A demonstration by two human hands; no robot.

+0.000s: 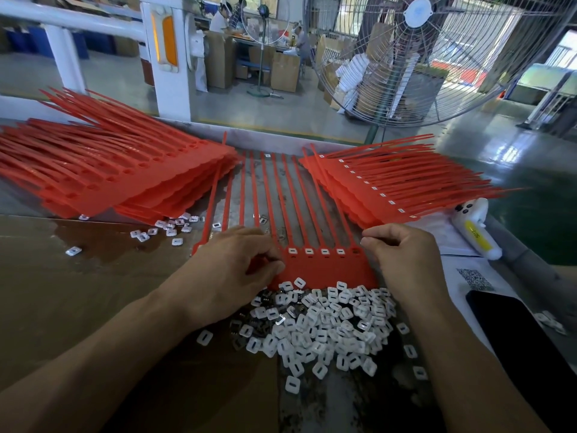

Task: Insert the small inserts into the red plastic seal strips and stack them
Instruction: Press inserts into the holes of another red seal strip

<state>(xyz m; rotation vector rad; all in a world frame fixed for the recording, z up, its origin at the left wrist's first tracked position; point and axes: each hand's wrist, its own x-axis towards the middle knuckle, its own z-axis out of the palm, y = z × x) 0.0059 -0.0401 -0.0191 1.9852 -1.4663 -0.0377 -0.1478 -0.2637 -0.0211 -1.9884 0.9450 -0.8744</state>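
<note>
A red seal strip sheet (324,270) lies flat in front of me, its tails pointing away. Several white inserts sit in its sockets along the right part of the row. My left hand (234,267) covers the sheet's left part, fingers curled and fingertips pressing at a socket; whether it pinches an insert is hidden. My right hand (402,254) is at the sheet's right edge, thumb and forefinger pinched together over the end socket. A heap of loose white inserts (324,323) lies just below the sheet. A stack of filled sheets (390,189) is at the right, a stack of sheets with bare sockets (118,170) at the left.
Brown cardboard (78,292) covers the table's left. More loose inserts (168,228) lie by the left stack. A white handheld fan (474,226), a black phone (515,332) and paper with a QR code (474,278) lie at the right. A large floor fan (437,57) stands beyond.
</note>
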